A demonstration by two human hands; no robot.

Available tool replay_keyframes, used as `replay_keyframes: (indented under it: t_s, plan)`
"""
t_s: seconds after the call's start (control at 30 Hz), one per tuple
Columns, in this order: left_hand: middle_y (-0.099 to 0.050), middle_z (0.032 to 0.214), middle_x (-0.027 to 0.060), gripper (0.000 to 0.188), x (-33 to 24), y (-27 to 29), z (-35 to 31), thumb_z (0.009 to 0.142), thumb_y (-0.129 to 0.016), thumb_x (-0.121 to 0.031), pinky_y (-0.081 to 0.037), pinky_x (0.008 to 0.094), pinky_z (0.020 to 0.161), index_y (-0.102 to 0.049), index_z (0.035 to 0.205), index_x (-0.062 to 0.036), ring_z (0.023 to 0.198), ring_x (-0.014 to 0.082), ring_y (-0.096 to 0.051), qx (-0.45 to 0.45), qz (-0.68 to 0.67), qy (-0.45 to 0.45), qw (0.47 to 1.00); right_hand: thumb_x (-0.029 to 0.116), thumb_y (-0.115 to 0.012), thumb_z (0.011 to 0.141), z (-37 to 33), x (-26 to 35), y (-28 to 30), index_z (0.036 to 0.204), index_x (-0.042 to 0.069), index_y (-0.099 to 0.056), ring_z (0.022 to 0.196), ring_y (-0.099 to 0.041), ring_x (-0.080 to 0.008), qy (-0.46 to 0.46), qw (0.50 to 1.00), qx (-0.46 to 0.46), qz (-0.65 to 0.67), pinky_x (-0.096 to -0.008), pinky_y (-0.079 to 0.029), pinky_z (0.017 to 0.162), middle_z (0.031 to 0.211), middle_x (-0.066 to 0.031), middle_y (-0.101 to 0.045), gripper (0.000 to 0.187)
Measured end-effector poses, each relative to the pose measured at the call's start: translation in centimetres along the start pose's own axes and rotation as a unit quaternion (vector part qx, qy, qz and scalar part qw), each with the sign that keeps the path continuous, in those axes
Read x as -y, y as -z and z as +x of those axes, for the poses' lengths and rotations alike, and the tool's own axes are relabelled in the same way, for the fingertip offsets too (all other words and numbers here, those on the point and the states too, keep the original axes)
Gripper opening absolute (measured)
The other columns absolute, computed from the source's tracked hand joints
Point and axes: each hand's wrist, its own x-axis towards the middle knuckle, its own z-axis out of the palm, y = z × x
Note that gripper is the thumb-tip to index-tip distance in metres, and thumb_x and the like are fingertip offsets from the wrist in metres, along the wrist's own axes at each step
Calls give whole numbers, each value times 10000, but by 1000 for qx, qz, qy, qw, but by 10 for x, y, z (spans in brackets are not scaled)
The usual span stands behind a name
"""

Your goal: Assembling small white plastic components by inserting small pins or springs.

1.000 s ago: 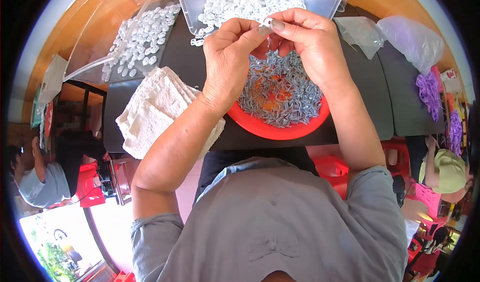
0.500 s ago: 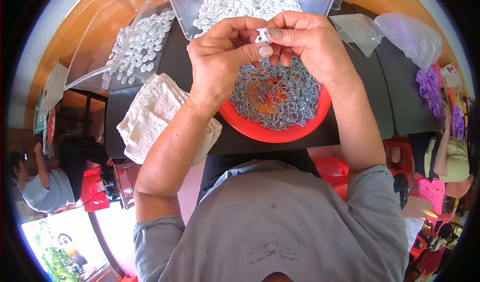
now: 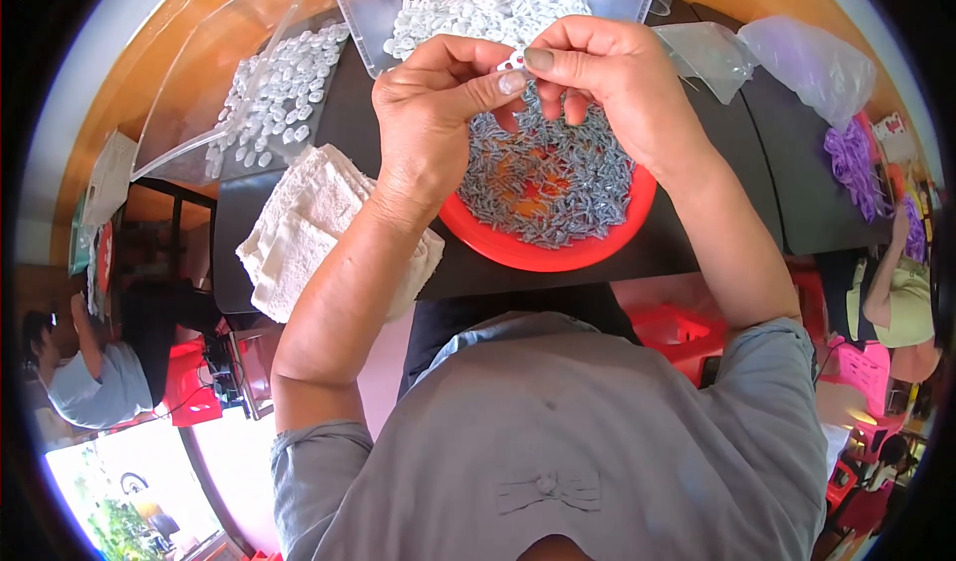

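Note:
Over the far part of a red basin point(image 3: 556, 259), a small white plastic piece with holes point(image 3: 510, 62) sits between my two hands. My left hand point(image 3: 426, 118) pinches it between thumb and forefinger. On the other side, my right hand point(image 3: 622, 83) is closed in a pinch against the piece's right end; whatever lies between those fingertips is hidden. Many slim grey plastic pins point(image 3: 583, 208) fill the basin beneath, with its orange-red bottom showing through in the middle. Behind my hands, white pieces of a like kind point(image 3: 488, 15) are heaped in a clear plastic bin point(image 3: 357, 18).
More white pieces point(image 3: 284, 88) lie spread on a clear sheet at the left. A folded cream towel point(image 3: 299, 227) is beside my left forearm. Clear plastic bags point(image 3: 812, 63) and purple strands point(image 3: 851, 173) are at the right. Other people sit at both sides.
Both hands, still pinched together, have shifted slightly to the left and up with the white piece. My right elbow has swung outward a little, and the white piece appears turned.

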Motion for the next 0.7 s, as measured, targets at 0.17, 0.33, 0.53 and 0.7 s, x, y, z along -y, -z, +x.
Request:
replay_keyframes:
  t_s: [0.17,0.33,0.53,0.7]
  plan:
    - [-674,813,96,141,0,1,0,817,-710,57,-521,255,563,-648,943,63,689,137,-631,-5,31,-29,999,202,-621,933,0,-6,-8,937,18,-672,652,-585,-77,13,998,-32,45,-201,-423,565,748,-12,-638,190]
    - [-676,804,85,132,2,0,0,819,-715,47,-511,239,568,-655,937,53,688,122,-627,-28,71,-35,996,184,-624,931,-1,-16,-9,963,9,-673,682,-597,-85,36,998,-44,36,-208,-432,579,790,-18,-649,185]
    - [-678,811,85,131,6,2,2,836,-706,21,-513,238,621,-659,955,52,683,123,-628,-32,46,-27,998,150,-610,936,-1,-24,-13,1006,-8,-658,740,-613,-101,62,994,-60,59,-220,-443,605,838,-36,-655,179]
    - [-675,802,89,129,4,-1,3,854,-684,5,-507,237,629,-662,970,54,670,131,-626,-46,61,11,997,142,-596,944,-1,-29,-5,1005,-12,-653,750,-619,-112,71,991,-83,83,-224,-447,626,843,-49,-658,175]
